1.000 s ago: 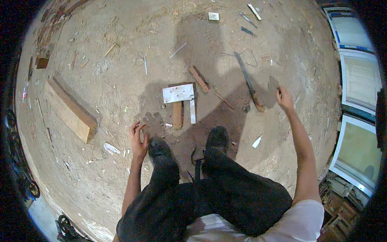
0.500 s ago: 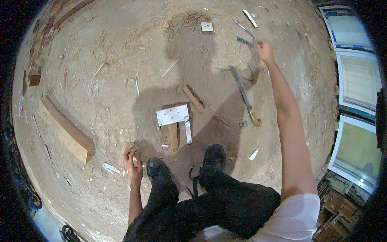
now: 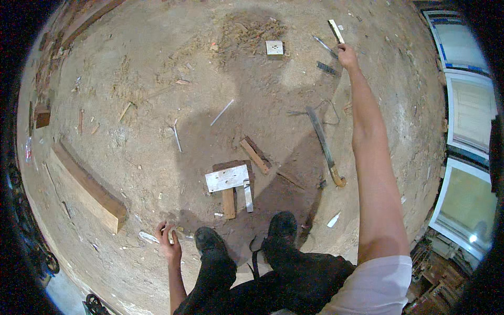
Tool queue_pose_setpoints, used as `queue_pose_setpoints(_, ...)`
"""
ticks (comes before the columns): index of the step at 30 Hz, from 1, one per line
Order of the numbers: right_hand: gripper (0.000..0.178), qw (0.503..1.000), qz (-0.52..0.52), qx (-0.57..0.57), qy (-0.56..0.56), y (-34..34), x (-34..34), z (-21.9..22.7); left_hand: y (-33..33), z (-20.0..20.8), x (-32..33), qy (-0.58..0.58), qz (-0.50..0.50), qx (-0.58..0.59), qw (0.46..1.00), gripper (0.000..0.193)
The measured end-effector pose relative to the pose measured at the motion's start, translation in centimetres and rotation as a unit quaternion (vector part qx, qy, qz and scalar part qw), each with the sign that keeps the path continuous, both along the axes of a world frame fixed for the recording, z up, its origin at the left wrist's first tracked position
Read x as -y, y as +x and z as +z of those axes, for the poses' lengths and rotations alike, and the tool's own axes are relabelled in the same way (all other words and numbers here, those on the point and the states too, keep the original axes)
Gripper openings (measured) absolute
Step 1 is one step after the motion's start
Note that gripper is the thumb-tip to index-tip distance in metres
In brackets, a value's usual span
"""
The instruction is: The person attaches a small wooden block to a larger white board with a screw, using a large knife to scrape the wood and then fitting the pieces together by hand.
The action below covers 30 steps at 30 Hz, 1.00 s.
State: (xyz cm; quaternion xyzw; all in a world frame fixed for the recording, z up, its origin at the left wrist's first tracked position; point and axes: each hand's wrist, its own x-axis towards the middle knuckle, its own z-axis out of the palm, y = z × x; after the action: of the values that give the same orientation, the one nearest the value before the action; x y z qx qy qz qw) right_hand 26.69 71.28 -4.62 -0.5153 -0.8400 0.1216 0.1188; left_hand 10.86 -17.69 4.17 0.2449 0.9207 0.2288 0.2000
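Observation:
My right hand reaches far out at the upper right. Its fingers are curled together at the near end of a narrow white strip; how firmly they grip it is hard to see. Beside it lie a thin pen-like tool and a short dark bar. My left hand hovers low by my left shoe, its fingers apart and loosely bent, with nothing visible in it. Between the arms, a white board lies with a brown wooden strip and a pale flat strip at its lower edge.
A long-bladed tool with a yellowish handle lies left of my right forearm. A short wood piece and a small white box-like block are farther off. A thick timber lies left; white-framed panels stand right.
My right hand has moved farther away, up to the white strip. The view has shifted, so things on the ground appear lower. My left hand stays near my left shoe.

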Motion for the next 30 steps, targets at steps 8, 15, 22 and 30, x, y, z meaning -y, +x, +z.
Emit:
queue_pose_setpoints(8,0.027,0.993,0.001,-0.029,0.116,-0.2,1.2,0.3,-1.1,0.1,-0.4,0.015,-0.052,-0.024,0.998,0.022)
queue_pose_setpoints(15,0.029,0.989,0.019,-0.085,0.117,-2.2,1.7,1.0,-1.4,0.3,-2.0,0.017,-0.026,0.003,1.000,0.021)
queue_pose_setpoints(22,0.031,0.992,-0.096,0.055,0.065,-2.8,4.3,3.0,-0.6,1.6,-1.7,0.002,-0.022,0.009,1.000,0.022)
queue_pose_setpoints(30,0.044,0.991,-0.102,0.088,-0.023,0.8,7.4,3.4,0.1,1.2,-1.0,0.052,-0.041,-0.023,0.998,0.022)
